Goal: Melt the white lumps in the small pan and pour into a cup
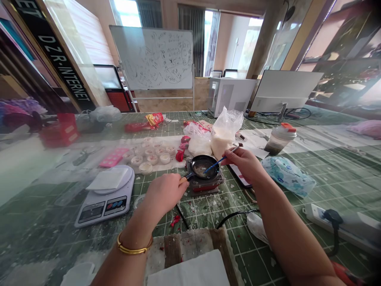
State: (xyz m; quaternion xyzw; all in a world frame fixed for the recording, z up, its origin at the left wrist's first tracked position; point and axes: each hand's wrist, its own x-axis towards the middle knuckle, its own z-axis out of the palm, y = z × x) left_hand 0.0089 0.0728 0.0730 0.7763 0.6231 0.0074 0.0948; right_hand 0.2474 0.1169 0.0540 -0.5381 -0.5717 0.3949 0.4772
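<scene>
A small black frying pan rests on a little square hot plate. Its handle is gripped by my left hand, the fingers wrapped round the light-coloured end. Between the fingertips of my right hand is a thin blue-handled paintbrush. The brush slants down so that its blue tip touches the inside of the pan; its dark bristle end points up past my fingers. A little cloudy, pale matter lies in the pan, but its kind is unclear. A phone lies partly under my right hand.
Left are a kitchen scale, several small round tubs and a pink mould. Behind the pan stands a bag of pale granules. Right are a shaker cup, wipes and a power strip. Black cables cross the front.
</scene>
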